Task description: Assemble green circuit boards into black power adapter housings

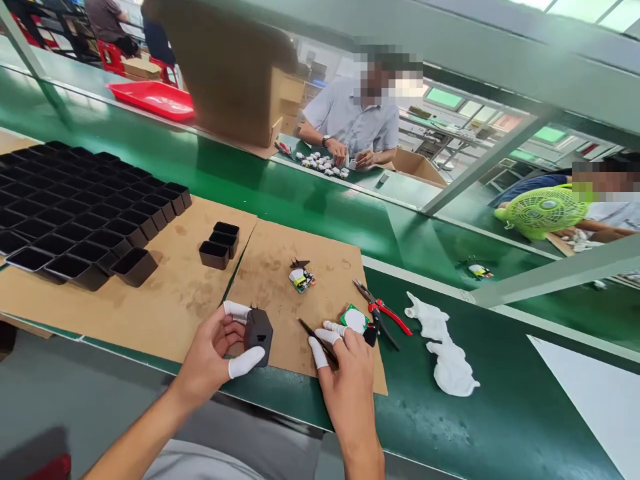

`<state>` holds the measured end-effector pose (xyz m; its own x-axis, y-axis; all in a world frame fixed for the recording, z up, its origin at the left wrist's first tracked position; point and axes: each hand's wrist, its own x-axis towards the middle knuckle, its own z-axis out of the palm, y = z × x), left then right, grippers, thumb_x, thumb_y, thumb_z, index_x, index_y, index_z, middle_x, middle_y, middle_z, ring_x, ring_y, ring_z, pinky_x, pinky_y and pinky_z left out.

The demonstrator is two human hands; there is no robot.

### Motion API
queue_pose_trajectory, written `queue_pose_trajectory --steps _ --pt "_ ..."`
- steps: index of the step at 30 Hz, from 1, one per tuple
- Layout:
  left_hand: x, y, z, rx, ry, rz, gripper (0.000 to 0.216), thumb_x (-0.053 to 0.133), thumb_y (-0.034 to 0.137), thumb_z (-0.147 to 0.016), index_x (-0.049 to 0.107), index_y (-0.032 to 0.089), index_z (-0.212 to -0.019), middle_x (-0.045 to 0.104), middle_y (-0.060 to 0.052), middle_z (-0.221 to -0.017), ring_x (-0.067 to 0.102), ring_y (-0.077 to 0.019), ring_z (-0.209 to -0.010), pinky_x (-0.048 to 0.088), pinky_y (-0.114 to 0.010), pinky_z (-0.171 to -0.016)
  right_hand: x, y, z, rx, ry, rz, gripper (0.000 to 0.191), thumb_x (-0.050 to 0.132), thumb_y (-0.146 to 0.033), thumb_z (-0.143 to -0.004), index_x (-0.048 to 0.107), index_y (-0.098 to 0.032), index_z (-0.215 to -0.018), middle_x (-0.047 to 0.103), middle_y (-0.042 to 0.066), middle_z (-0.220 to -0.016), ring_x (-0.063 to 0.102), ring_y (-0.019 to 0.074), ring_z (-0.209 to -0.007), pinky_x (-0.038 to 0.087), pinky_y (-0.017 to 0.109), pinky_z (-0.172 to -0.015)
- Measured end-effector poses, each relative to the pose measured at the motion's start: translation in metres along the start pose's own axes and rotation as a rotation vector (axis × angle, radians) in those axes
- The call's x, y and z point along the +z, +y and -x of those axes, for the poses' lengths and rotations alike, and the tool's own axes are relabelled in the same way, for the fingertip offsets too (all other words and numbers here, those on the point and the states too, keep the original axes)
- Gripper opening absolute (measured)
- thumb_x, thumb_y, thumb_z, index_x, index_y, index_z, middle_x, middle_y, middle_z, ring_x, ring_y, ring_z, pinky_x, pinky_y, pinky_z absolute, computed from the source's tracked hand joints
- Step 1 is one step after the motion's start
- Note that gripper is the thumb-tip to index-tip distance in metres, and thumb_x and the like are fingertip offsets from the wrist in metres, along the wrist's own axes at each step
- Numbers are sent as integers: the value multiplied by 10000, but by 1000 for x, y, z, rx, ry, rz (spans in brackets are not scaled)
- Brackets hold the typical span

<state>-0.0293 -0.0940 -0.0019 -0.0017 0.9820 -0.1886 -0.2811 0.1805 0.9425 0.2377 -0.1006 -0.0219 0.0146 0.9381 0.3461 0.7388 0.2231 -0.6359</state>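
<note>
My left hand grips a black plastic adapter housing by its edges, with white finger cots on thumb and finger. Metal pins stick up from the housing's top. To the right, my right hand, also in finger cots, has thumb and fingers closed around dark tweezers low over the cardboard. Just past those fingers lies a green circuit board with a white pad, partly covered by the hand. Farther off, another small circuit board rests beside a black piece with prongs.
Red-handled pliers and crumpled white material lie at right. Black open boxes fill the left cardboard; a few more stand apart. Across the bench, a co-worker handles white parts. A green fan stands near another person.
</note>
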Motion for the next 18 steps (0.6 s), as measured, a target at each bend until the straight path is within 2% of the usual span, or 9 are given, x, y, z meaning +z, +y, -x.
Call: queue_pose_trajectory --steps 2,6,10,12,16,18 --pt "1 -4 3 32 4 -24 636 1112 297 -596 715 213 -1086 777 -32 -978 731 -192 -876 651 -297 -886 1 -6 6 11 -5 -34 182 735 -420 -1109 858 -286 -1121 844 82 -1092 778 331 -1078 622 552 -1003" --pt "4 0 10 13 28 -28 610 1089 298 -619 717 215 -1095 780 -21 -939 736 -184 -852 659 -278 -848 -2 -37 17 103 51 -289 278 732 -407 -1145 826 -277 -1371 894 89 -1242 869 252 -1076 724 396 -931" --pt "4 12 17 -23 6 -5 573 1060 350 -659 711 210 -1091 784 -30 -922 741 -180 -804 669 -272 -782 -9 -80 19 207 191 -706 133 900 -378 -1042 889 -282 -1133 934 45 -1045 915 212 -918 757 299 -864" --pt "3 17 21 -31 8 -2 594 1069 340 -644 703 213 -1094 791 -35 -936 749 -186 -805 675 -274 -770 -9 -99 19 247 284 -846 176 965 -396 -987 872 -271 -1067 940 48 -996 927 227 -842 774 302 -792" --pt "3 21 31 4 48 -42 567 1055 341 -693 705 221 -1122 788 -28 -952 754 -184 -835 677 -270 -809 -3 -124 23 240 472 -852 231 1000 -365 -952 823 -242 -1035 928 70 -899 927 298 -751 783 359 -642" --pt "4 21 35 23 70 -70 553 1048 336 -710 707 225 -1131 784 -23 -959 748 -181 -845 675 -271 -830 1 -129 27 201 513 -783 191 976 -331 -978 821 -244 -1048 915 60 -868 910 283 -700 769 356 -609"
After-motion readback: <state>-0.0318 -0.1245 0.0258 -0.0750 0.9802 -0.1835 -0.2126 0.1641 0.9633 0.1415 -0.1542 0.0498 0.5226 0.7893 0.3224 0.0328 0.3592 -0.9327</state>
